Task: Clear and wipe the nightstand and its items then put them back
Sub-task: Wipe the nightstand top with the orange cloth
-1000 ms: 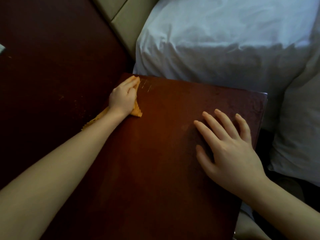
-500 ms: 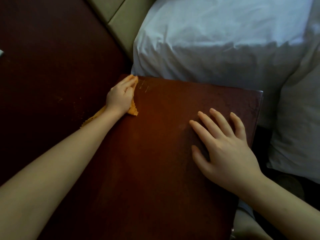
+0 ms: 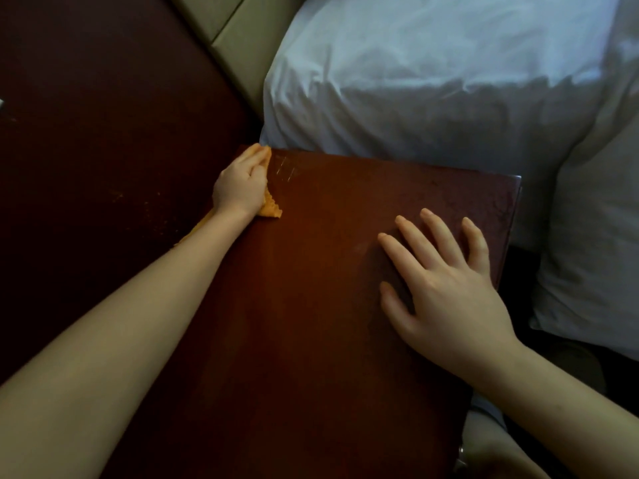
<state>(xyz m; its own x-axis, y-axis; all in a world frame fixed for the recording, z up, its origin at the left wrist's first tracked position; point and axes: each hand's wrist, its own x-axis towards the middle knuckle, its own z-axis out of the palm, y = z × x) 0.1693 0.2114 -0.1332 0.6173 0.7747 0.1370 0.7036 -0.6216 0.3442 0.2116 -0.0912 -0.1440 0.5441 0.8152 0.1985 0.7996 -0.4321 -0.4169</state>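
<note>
At far left, dark wood panel (image 3: 103, 133), untouched. Next, orange cloth (image 3: 271, 209) on the far left corner of the desk (image 3: 311, 323), mostly hidden beneath the left hand (image 3: 240, 183), with one zigzag-edged corner poking out right of the palm and a strip trailing back under the wrist. Judged soft, light and limp: apt to bunch or slip out if merely nudged, so best pressed flat under palm and fingers rather than pinched at an edge. Left hand laid flat, fingers straight and close together, pointing into the corner, pressing the cloth down, not curled round it. Faint scratch marks (image 3: 285, 167) just right of the fingertips. Desk top hard, smooth, slightly glossy, dusty-looking toward the right edge; judged rigid and heavy, to be wiped in place. Further right, right hand (image 3: 446, 288) spread wide, palm down, fingers straight and apart, resting on the desk near its right edge, holding nothing, probably bracing. Beyond and to the right, white pillow (image 3: 432, 81) close against the desk's far edge.
</note>
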